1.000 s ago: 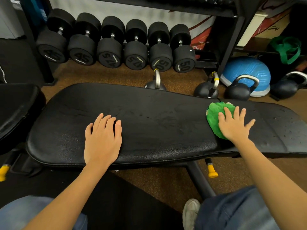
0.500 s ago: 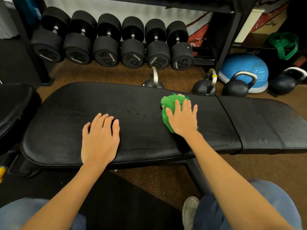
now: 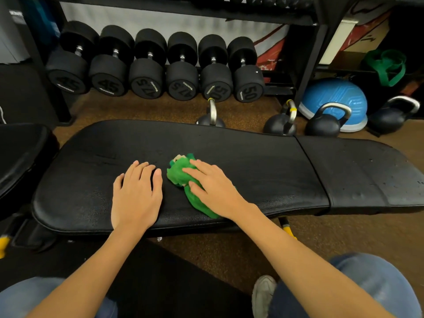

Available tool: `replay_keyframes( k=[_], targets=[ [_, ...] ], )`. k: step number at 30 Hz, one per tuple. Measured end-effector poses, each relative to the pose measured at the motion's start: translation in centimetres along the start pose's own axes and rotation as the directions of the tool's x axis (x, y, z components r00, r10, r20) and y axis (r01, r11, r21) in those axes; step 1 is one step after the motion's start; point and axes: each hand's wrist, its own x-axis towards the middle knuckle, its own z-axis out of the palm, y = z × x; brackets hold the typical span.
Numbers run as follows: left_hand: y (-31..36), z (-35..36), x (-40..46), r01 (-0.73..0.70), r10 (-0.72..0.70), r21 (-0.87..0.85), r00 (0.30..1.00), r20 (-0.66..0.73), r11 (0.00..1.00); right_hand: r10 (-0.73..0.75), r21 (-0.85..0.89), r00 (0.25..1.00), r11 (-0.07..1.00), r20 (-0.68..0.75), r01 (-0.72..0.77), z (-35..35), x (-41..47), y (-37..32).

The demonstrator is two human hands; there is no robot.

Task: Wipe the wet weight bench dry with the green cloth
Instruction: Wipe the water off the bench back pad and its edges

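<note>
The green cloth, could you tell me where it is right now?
In the head view the green cloth lies mid-bench on the long pad, under the right hand, beside the left hand.

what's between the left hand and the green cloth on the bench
Nothing: in the head view only a narrow strip of bare black bench separates the left hand from the green cloth under the right hand.

A black weight bench runs left to right across the view. The left hand lies flat on its pad, fingers straight. Just right of it, the right hand presses a bunched green cloth onto the pad. Small specks on the bench's right section look like droplets. Beyond, dumbbells sit in a row on the far rack, with kettlebells and a blue dome at far right.
</note>
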Motion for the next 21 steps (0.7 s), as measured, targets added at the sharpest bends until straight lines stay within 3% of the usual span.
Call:
replay_keyframes(
  k=[3, 5, 8, 13, 16, 21],
  targets=[
    [0.0, -0.1, 0.0, 0.001, -0.001, -0.014, 1.0, -0.021, 1.0, 0.043, 0.05, 0.999, 0.998, -0.028, -0.042, -0.8, -2.2, 1.1],
    [0.0, -0.1, -0.1, 0.0, 0.0, -0.015, 0.999, -0.036, 1.0, 0.128, 0.038, 0.981, 0.992, -0.143, -0.124, -1.8, -3.1, 3.0],
    [0.0, 0.0, 0.0, -0.016, 0.016, 0.007, 0.999, -0.052, 1.0, 0.362, 0.03, 0.893, 0.929, -0.267, -0.368, -4.7, -4.7, 7.4],
    [-0.1, 0.1, 0.0, -0.024, 0.025, 0.036, 0.999, -0.047, 0.999, 0.604, -0.167, 0.745, 0.733, -0.285, -0.659, -5.4, -5.7, 11.7],
    [-0.1, 0.1, 0.0, -0.021, 0.023, 0.043, 0.999, -0.049, 0.999, 0.62, -0.208, 0.73, 0.704, -0.288, -0.679, -3.7, -3.6, 10.2],
    [-0.1, 0.2, 0.0, -0.021, 0.023, 0.04, 0.999, -0.047, 0.999, 0.482, -0.222, 0.836, 0.814, -0.262, -0.538, -0.2, -0.2, 4.8]
  ],
)
